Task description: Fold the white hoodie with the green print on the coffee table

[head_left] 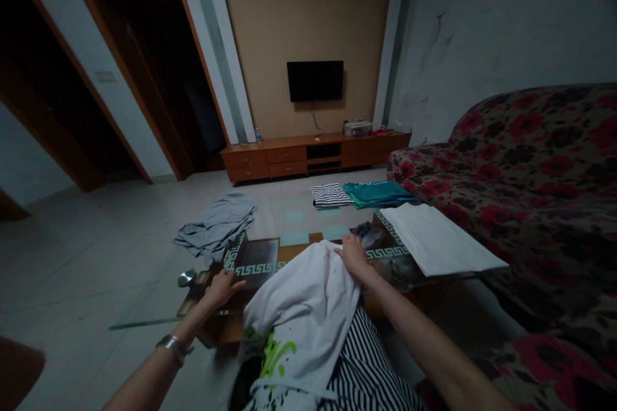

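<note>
A white garment with a bright green print drapes from the table's near edge over my lap, across black-and-white striped cloth. At the garment's upper right edge, my right hand has its fingers bent onto the fabric, gripping it. My left hand, with a metal band on the wrist, is left of the garment and apart from it. Its fingers are spread over the table's near left part, and nothing is in them. The underside of my right fingers is hidden.
On the glass coffee table lie a grey garment pile, folded striped cloth, folded teal cloth and flat white cloth. A floral sofa stands at right; a TV cabinet stands beyond.
</note>
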`<state>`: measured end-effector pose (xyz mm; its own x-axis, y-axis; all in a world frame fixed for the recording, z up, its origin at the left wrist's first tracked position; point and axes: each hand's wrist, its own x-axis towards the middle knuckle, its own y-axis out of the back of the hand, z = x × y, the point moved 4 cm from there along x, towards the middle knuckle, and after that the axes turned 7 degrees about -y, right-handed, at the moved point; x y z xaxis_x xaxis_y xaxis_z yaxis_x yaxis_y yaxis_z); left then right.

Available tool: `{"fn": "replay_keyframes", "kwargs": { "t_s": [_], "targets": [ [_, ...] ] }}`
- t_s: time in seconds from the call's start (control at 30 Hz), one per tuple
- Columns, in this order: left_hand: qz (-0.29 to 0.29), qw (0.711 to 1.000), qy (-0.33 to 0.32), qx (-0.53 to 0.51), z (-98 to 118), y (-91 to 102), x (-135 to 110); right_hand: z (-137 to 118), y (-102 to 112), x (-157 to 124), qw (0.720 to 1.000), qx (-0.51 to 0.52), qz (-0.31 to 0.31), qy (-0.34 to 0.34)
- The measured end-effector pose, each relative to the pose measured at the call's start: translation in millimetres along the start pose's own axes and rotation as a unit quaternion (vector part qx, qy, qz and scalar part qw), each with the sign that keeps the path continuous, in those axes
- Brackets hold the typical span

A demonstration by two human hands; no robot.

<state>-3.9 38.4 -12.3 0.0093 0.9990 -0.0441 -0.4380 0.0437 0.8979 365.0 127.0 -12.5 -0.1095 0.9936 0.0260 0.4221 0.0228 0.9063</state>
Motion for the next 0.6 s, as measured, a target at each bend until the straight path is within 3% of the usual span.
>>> {"fn": "replay_keyframes", "kwargs": {
  "t_s": [0.1,0.23,0.37,0.5,0.6],
  "targets": [
    [-0.026,1.0,-0.001,-0.01,-11,-26.6,-12,29,-16,18,0.997,-0.024,-0.049,-0.058],
    [-0.125,0.99,0.06,-0.006,-22,-67.7,-58,54,-32,8,0.992,0.006,-0.128,-0.02],
    [-0.246,0.956,0.03,-0.159,-2,-102.9,-116,101,-3,-5,0.984,0.133,-0.12,0.014],
    [-0.224,0.937,0.008,-0.267,28,-105.4,-157,155,30,-17,0.991,0.123,-0.06,-0.008],
    [-0.244,0.933,0.0,-0.264,43,-102.8,-186,182,35,-28,0.987,0.137,-0.079,-0.025]
  ]
}}
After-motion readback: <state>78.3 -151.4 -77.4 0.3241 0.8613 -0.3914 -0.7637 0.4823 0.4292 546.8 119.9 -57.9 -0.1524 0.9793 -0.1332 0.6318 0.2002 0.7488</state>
